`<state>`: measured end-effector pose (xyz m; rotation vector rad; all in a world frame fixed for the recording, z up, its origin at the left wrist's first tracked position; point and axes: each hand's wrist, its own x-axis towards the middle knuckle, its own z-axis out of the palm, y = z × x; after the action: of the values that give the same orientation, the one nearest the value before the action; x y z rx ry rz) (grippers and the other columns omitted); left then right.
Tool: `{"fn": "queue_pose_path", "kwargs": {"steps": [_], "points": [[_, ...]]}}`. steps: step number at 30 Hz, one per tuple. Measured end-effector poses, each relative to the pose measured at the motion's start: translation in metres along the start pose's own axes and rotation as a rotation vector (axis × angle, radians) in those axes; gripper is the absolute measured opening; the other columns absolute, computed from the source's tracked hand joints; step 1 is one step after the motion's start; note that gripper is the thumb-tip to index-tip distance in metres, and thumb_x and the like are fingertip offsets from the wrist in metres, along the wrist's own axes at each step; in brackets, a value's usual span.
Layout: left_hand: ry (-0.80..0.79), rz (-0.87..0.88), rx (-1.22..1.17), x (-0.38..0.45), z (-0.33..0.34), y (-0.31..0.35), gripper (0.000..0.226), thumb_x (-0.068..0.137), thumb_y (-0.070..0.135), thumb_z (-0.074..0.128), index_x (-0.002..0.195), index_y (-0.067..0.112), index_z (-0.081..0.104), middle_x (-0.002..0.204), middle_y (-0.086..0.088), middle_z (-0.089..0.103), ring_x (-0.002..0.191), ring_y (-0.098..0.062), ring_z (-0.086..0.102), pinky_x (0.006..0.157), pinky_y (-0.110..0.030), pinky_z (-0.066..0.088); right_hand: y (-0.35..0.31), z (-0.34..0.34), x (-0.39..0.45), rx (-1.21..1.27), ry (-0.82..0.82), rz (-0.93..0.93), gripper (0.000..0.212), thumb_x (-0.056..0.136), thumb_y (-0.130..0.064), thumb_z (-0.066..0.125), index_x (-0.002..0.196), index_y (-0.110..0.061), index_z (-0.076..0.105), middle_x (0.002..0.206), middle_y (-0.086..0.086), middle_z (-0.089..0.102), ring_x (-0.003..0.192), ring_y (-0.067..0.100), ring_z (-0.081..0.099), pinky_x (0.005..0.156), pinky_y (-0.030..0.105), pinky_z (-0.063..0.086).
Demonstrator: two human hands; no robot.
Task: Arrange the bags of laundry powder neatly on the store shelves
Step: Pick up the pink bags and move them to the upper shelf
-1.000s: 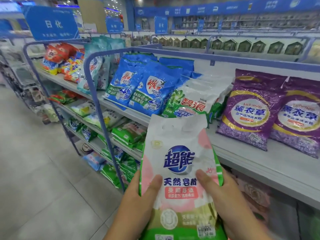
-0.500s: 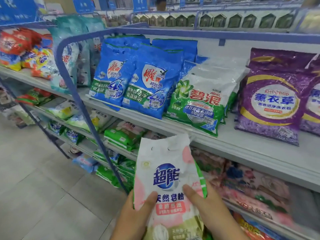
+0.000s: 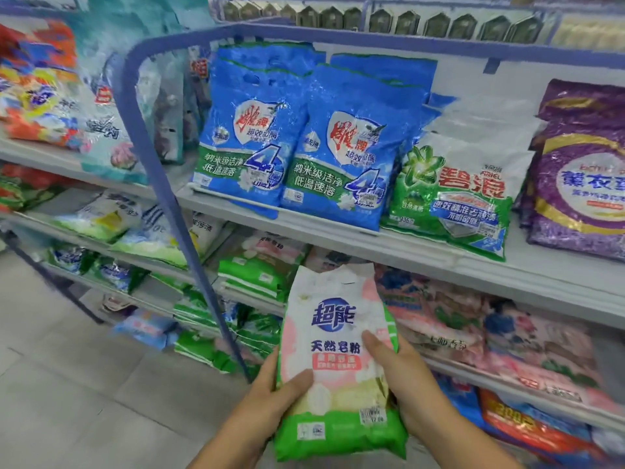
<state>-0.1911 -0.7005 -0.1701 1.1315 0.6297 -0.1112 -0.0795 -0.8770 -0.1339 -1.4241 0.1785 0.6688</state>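
Observation:
A white, pink and green bag of laundry powder (image 3: 338, 360) with a blue round logo is upright in front of the shelves, held between both hands. My left hand (image 3: 277, 390) grips its lower left edge, thumb across the front. My right hand (image 3: 395, 370) holds the right side, thumb on the front. The bag's top reaches the front lip of the upper grey shelf (image 3: 406, 252). Behind it, on the second shelf, lie pink and white bags (image 3: 449, 319) and green bags (image 3: 250, 272).
On the upper shelf stand two blue bags (image 3: 297, 143), a green and white bag (image 3: 456, 184) and purple bags (image 3: 581, 170). A blue tubular frame post (image 3: 176, 204) slants down to the floor left of my hands. More bags fill the left shelves and lower tiers.
The view has dipped and moved closer to the shelves. The bag has dropped from in front of the upper shelf to the level of the second shelf; both hands keep their grip.

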Motion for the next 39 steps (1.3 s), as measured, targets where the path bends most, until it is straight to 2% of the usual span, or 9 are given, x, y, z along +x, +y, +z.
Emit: {"fn": "queue_pose_path", "kwargs": {"steps": [4,8,12,15,18,21,27,32,39], "points": [[0.030,0.065,0.160,0.028,-0.006,0.019,0.090,0.057,0.045,0.094,0.134,0.046,0.046,0.115,0.011,0.076,0.103,-0.020,0.075,0.095,-0.048,0.057,-0.010,0.013,0.037,-0.013,0.043,-0.047,0.016,0.100,-0.018,0.060,0.115,-0.017,0.067,0.102,0.008,0.079,0.093,0.028,0.077,0.077,0.039,0.061],[0.090,0.130,0.290,0.065,-0.009,0.044,0.083,0.073,0.037,0.089,0.142,0.040,0.045,0.120,0.012,0.074,0.107,-0.013,0.072,0.102,-0.044,0.054,-0.033,0.029,0.082,-0.030,0.129,-0.064,0.016,0.096,-0.030,0.067,0.109,-0.021,0.065,0.105,0.007,0.077,0.096,0.028,0.074,0.079,0.039,0.059],[0.115,0.259,0.476,0.115,-0.006,0.086,0.093,0.076,0.050,0.083,0.153,0.037,0.032,0.139,0.015,0.055,0.126,-0.011,0.055,0.113,-0.039,0.041,-0.050,0.039,0.135,-0.149,0.184,-0.056,0.051,0.068,-0.057,0.080,0.105,-0.025,0.067,0.107,0.004,0.076,0.095,0.027,0.073,0.091,0.049,0.059],[0.165,0.381,0.730,0.162,-0.004,0.104,0.090,0.079,0.056,0.078,0.152,0.028,0.034,0.143,0.000,0.052,0.134,-0.025,0.050,0.107,-0.033,0.042,-0.054,0.048,0.153,-0.192,0.124,-0.075,0.046,0.076,-0.046,0.083,0.114,-0.027,0.066,0.101,-0.007,0.079,0.085,0.013,0.075,0.078,0.030,0.062],[0.035,0.332,1.275,0.192,-0.006,0.090,0.087,0.087,0.059,0.067,0.158,0.031,0.025,0.162,-0.014,0.029,0.148,-0.036,0.029,0.119,-0.043,0.034,-0.038,0.052,0.159,-0.779,0.073,-0.073,0.044,0.095,-0.038,0.066,0.135,-0.024,0.056,0.128,-0.003,0.063,0.106,0.018,0.063,0.086,0.023,0.045],[-0.021,0.409,1.690,0.198,-0.017,0.068,0.070,0.101,0.052,0.048,0.161,0.033,0.016,0.171,-0.009,0.002,0.155,-0.036,0.005,0.125,-0.041,0.016,-0.006,0.057,0.161,-1.318,0.094,-0.065,0.057,0.101,-0.034,0.053,0.155,-0.027,0.035,0.151,0.012,0.049,0.125,0.032,0.058,0.095,0.032,0.046],[-0.083,0.528,1.831,0.193,-0.040,0.067,0.071,0.101,0.038,0.046,0.162,0.031,0.008,0.171,-0.008,-0.003,0.157,-0.030,0.001,0.128,-0.041,0.004,0.019,0.071,0.172,-1.412,0.261,-0.079,0.046,0.100,-0.020,0.049,0.145,-0.023,0.050,0.150,0.010,0.051,0.128,0.032,0.056,0.106,0.039,0.048],[-0.159,0.517,1.862,0.187,-0.064,0.076,0.071,0.102,0.046,0.044,0.161,0.036,0.005,0.171,-0.002,0.003,0.157,-0.024,0.007,0.128,-0.044,0.002,0.032,0.084,0.164,-1.565,0.223,-0.092,0.097,0.083,-0.001,0.059,0.161,-0.025,0.008,0.167,0.004,0.021,0.150,0.030,0.027,0.122,0.044,0.025],[-0.046,0.276,1.778,0.183,-0.082,0.104,0.064,0.100,0.041,0.046,0.159,0.035,0.022,0.170,-0.003,0.012,0.157,-0.033,0.002,0.124,-0.059,0.006,0.014,0.087,0.135,-1.391,0.209,0.030,0.083,0.095,-0.013,0.056,0.162,-0.027,0.009,0.170,-0.001,0.005,0.155,0.027,0.015,0.122,0.036,0.024]]}}
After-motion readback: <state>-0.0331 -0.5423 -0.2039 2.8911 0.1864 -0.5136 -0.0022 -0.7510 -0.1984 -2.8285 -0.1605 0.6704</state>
